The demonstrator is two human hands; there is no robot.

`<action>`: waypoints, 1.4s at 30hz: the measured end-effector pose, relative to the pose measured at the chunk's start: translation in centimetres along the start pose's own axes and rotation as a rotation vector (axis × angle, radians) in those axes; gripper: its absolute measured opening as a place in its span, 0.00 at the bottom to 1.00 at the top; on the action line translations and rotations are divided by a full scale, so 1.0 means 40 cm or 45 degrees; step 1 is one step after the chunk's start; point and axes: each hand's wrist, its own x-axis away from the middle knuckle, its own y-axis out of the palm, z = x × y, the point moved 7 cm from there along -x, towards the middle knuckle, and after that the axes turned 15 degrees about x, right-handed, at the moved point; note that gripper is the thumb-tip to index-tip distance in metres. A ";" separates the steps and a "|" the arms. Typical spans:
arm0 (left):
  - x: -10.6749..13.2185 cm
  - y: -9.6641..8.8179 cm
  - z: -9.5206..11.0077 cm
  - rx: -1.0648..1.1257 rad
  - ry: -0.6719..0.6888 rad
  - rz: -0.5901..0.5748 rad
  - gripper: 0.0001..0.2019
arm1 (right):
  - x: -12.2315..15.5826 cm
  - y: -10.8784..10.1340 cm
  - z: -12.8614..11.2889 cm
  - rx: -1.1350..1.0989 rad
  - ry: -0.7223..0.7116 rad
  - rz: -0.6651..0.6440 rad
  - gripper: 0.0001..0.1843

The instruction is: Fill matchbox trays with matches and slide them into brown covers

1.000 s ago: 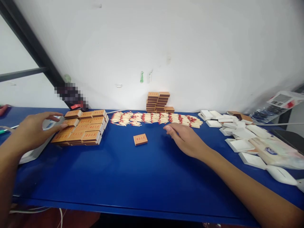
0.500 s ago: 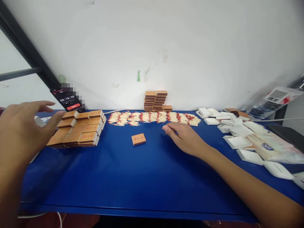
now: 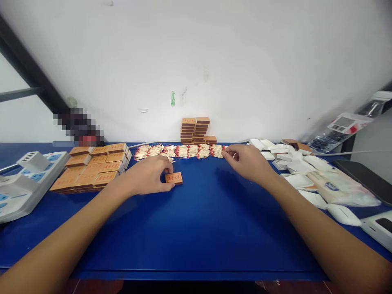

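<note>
An orange matchbox (image 3: 175, 178) with red characters lies on the blue table, its printed face up. My left hand (image 3: 151, 174) is at its left end, thumb on the near edge and fingers on the far edge, closed about it. At the right part of a row of loose red-tipped matches (image 3: 186, 151), my right hand (image 3: 241, 160) has thumb and fingers pinched together at the match ends. The hand covers the matches beneath it, so how many it grips is hidden.
Stacked matchboxes (image 3: 94, 167) fill the left, beside a white power strip (image 3: 45, 179). Another matchbox stack (image 3: 195, 130) stands against the wall. White inner trays (image 3: 298, 163), a tissue pack (image 3: 339, 185) and a dark phone-like slab (image 3: 364, 179) lie at the right.
My left hand has swung right from above the stacked matchboxes and closed on the single matchbox. My right hand has moved slightly to the matches. The view has turned a little.
</note>
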 end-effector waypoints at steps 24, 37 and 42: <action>0.034 0.012 -0.007 -0.398 0.048 0.035 0.16 | -0.010 0.005 0.354 0.558 0.393 -0.416 0.14; 0.044 0.045 0.079 -0.134 0.462 0.361 0.16 | 0.035 -0.079 0.007 0.015 0.099 -0.098 0.14; 0.033 0.106 0.122 0.003 0.480 0.277 0.26 | 0.114 -0.011 -0.256 -0.265 -0.210 -0.281 0.18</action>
